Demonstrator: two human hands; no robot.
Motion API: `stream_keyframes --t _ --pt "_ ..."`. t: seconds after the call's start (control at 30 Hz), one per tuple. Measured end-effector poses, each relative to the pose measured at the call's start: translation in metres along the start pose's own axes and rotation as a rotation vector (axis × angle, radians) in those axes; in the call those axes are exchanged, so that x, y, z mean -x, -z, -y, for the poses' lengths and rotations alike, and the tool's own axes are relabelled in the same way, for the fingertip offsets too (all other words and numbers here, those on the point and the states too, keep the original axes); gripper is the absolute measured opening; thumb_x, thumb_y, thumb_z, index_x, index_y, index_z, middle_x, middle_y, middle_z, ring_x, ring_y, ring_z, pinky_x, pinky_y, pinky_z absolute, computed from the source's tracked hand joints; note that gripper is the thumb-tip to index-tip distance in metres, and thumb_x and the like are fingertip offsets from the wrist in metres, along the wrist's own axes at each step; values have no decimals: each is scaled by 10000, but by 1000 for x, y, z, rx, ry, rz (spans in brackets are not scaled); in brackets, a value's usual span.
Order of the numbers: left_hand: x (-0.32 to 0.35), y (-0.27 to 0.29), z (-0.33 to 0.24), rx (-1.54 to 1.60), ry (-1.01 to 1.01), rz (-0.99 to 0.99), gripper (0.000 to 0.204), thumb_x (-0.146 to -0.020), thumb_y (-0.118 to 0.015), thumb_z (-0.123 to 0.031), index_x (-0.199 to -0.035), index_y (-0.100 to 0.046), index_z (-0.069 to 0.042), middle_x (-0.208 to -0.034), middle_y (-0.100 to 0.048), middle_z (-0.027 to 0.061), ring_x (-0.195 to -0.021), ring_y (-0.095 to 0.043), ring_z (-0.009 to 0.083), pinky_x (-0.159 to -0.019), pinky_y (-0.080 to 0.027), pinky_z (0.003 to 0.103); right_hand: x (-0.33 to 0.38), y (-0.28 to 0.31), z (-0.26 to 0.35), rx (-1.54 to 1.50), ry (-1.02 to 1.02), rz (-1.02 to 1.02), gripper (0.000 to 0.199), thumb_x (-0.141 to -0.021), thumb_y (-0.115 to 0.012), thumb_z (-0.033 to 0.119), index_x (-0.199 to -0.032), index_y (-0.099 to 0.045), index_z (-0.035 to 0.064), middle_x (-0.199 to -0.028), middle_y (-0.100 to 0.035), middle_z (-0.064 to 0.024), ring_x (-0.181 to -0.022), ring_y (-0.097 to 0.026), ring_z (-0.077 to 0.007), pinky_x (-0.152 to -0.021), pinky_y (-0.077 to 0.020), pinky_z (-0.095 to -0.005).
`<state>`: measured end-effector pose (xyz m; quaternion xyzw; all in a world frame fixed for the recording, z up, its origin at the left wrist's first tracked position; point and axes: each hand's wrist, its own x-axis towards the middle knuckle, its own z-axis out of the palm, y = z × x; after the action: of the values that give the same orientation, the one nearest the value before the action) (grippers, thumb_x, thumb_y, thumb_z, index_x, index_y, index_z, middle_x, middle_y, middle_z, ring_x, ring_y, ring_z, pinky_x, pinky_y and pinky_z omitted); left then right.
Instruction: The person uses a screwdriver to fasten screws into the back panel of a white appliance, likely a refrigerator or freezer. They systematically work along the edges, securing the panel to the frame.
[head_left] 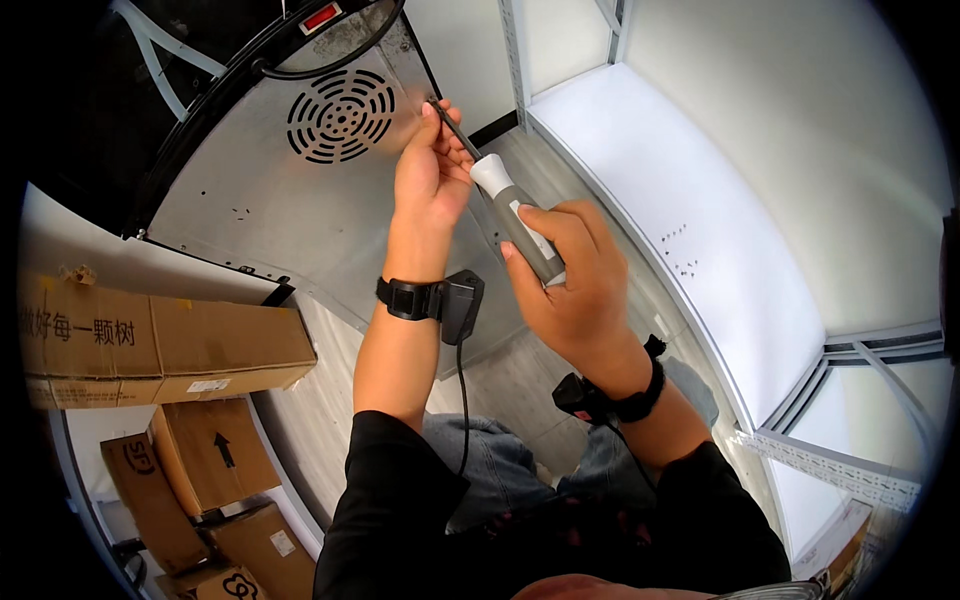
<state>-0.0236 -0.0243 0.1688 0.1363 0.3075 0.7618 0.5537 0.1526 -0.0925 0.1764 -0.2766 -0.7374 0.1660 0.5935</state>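
Observation:
My right hand (pixel 575 275) is wrapped round the grey and white handle of a screwdriver (pixel 520 222). Its dark shaft slants up and left to the right edge of a grey sheet-metal panel (pixel 250 210). At the tip, my left hand (pixel 435 165) is closed, thumb and forefinger pinched about the end of the shaft. Whether a screw sits between those fingertips is hidden. The panel has a round slotted vent (pixel 342 117) left of my left hand. Small dark screws (pixel 680 250) lie scattered on a white shelf to the right.
A black cable (pixel 330 72) loops across the panel's top, near a red switch (pixel 320 18). Cardboard boxes (pixel 230 345) are stacked at the left. White metal shelving (pixel 600 130) runs along the right. Each wrist wears a strapped black device (pixel 460 305) with a trailing cord.

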Motion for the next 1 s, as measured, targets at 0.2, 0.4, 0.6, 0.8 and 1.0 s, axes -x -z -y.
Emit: stream_keyframes --t 0.2,0.4,0.6,0.8,1.0 --pt "17 -1 -15 20 92 152 227 -941 -460 -145 -1105 -528 -4 -889 -640 63 -720 -584 152 -694 -497 284 -2 -5 4 -1 -68 36 358 -678 -687 24 -1001 -535 30 -820 -527 -101 -621 -548 -270 -511 -436 -332" --pt "12 5 -12 -75 69 252 192 -928 -469 -105 -1073 -526 8 -909 -627 104 -753 -599 207 -710 -516 298 -4 4 5 -52 -129 91 395 -684 -675 25 -1041 -506 19 -983 -511 -141 -704 -566 -296 -547 -465 -336" --pt "6 3 -7 -33 50 175 153 -921 -504 -135 -989 -546 -5 -870 -630 101 -717 -605 195 -675 -523 289 1 11 6 -9 -14 78 436 -693 -665 12 -1100 -508 28 -1064 -481 -161 -736 -564 -291 -552 -470 -304" --pt "6 3 -6 8 82 279 182 -932 -496 -175 -993 -538 -8 -891 -637 109 -743 -624 207 -679 -529 296 1 11 2 128 -50 114 386 -772 -675 142 -1106 -517 32 -966 -538 -140 -690 -571 -266 -511 -460 -282" --pt "10 4 -9 10 92 381 185 -945 -469 -179 -996 -526 -11 -931 -636 129 -791 -637 235 -699 -536 320 -3 10 7 33 -83 84 446 -783 -674 175 -1139 -473 -4 -1025 -523 -191 -786 -564 -317 -562 -479 -317"
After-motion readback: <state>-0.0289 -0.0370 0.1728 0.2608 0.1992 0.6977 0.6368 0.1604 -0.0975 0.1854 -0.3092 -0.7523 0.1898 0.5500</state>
